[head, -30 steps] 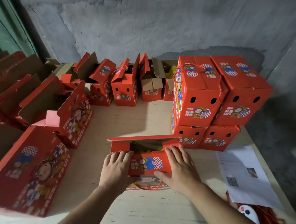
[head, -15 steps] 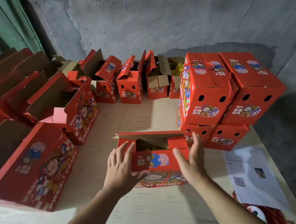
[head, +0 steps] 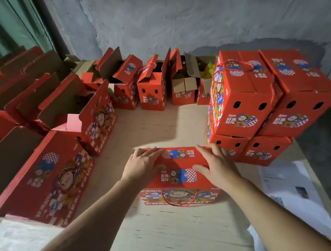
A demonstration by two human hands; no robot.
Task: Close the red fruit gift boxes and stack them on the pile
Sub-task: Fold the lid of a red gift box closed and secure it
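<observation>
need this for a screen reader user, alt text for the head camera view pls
Both hands, left hand and right hand, press flat on the closed lid of a red fruit gift box on a wooden table. A pile of closed boxes stands right, open boxes behind and left.

Red boxes, busy print

The box [head: 179,165] is red on top, with blue and red-and-white chequered patches round a cartoon figure; its front shows a chequered band, white lettering and a red cord [head: 177,202]. The pile [head: 260,104] is the same red, with black holes and chequered emblems. The open boxes [head: 95,108] show brown card inside. The table [head: 156,130] is pale wood, the wall [head: 168,21] mottled grey, the paper [head: 286,184] white.
</observation>
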